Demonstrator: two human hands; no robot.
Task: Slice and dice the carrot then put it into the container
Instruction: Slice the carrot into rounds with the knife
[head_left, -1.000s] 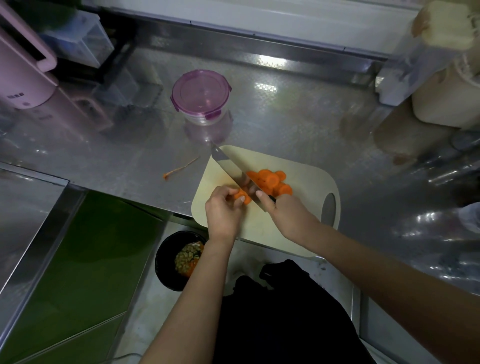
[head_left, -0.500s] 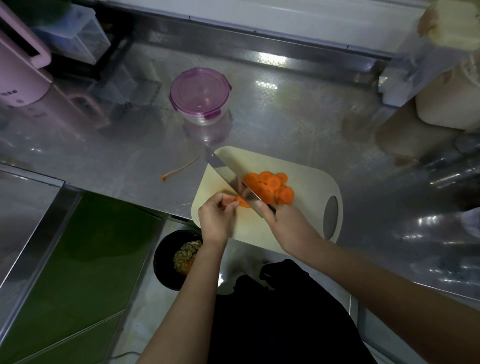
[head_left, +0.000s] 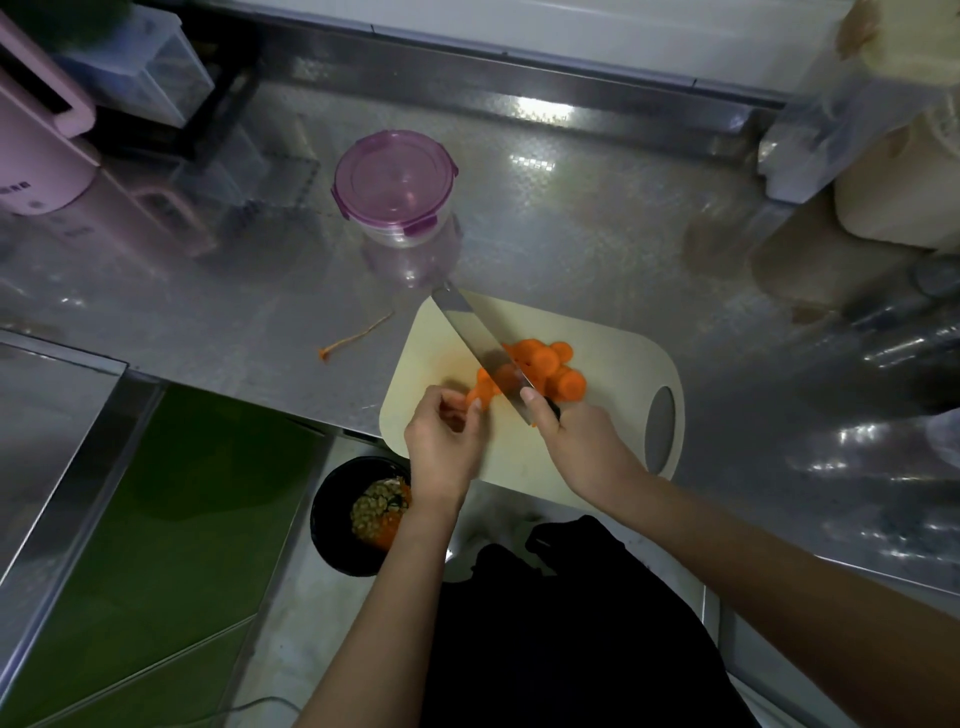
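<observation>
Head camera, looking down at a kitchen worktop. The right hand (head_left: 587, 447) is wrapped around the dark handle of a knife (head_left: 478, 338), with the forefinger laid forward toward the blade. From this grip the wide blade runs away and to the left, and its tip reaches the far left corner of a pale cutting board (head_left: 613, 332).

Just left of the knife grip, the left hand (head_left: 447, 441) has its fingers curled, and the fingertips pinch a short carrot stub (head_left: 480, 395) that lies against the left face of the blade. The view here is slightly blurred, so the exact finger placement is unclear.

On the other side of the blade, just beyond the right hand's knuckles, a heap of round carrot slices (head_left: 550, 366) sits on the board.

Well beyond both hands, and a little left of the knife tip, stands the container (head_left: 395, 189). It is round and clear, with a purple clip-on lid closed on top, and it rests on the steel counter (head_left: 571, 234).

Left of the left hand, a thin carrot root tail (head_left: 353, 340) lies on the counter. Below the left wrist, down at floor level, is a black bin (head_left: 332, 519) holding scraps.
</observation>
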